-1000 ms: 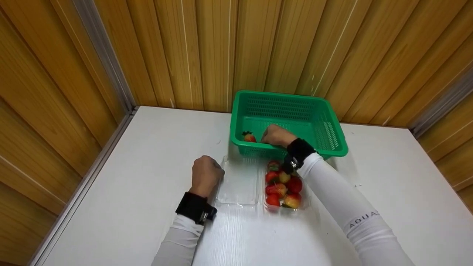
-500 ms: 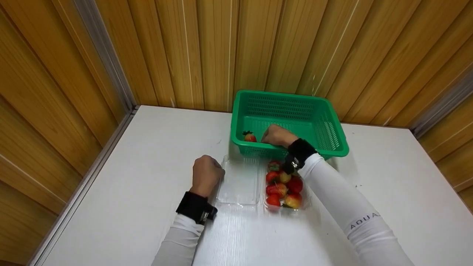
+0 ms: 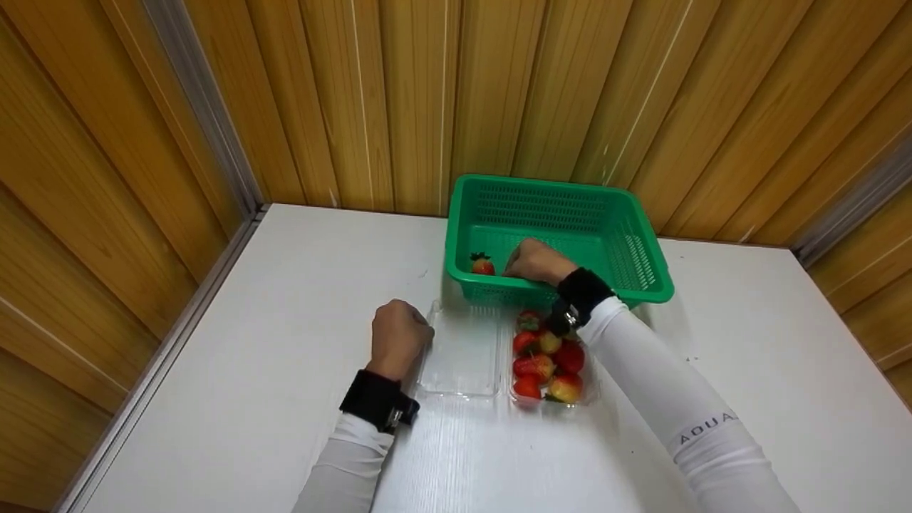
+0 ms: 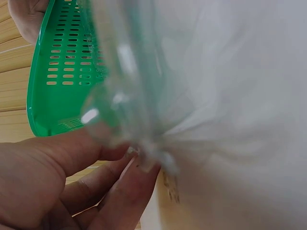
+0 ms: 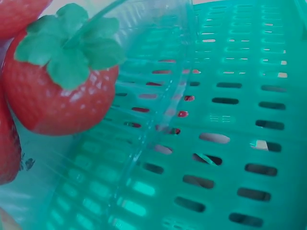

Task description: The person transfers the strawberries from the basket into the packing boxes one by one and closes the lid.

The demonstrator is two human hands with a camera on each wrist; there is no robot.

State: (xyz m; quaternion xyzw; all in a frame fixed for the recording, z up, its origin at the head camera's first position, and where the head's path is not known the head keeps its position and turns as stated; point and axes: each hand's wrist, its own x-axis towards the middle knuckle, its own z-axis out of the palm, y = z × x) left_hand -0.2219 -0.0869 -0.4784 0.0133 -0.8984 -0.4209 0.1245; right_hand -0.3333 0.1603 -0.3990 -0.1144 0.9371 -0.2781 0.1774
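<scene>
My left hand [image 3: 399, 335] pinches the left edge of a clear plastic lid [image 3: 459, 353]. The left wrist view shows its thumb and fingers [image 4: 127, 191] at the plastic rim [image 4: 127, 103]. Beside the lid lies the clear plastic tray [image 3: 591, 395], apparently one piece with it, holding several red and yellowish strawberries [image 3: 533, 367]. My right hand [image 3: 534, 261] reaches over the front wall into the green basket [image 3: 556, 187], next to a strawberry [image 3: 483, 266]. That wall hides its fingertips. From the right wrist, only a strawberry in the tray [image 5: 60, 100] and the slotted basket wall [image 5: 230, 158] show plainly.
The white table [image 3: 320, 263] carries everything. Wood-patterned panels [image 3: 399, 107] rise behind the basket and on both sides. The basket's front wall stands close behind the tray and lid, and my right forearm [image 3: 662, 385] crosses above the tray's right side.
</scene>
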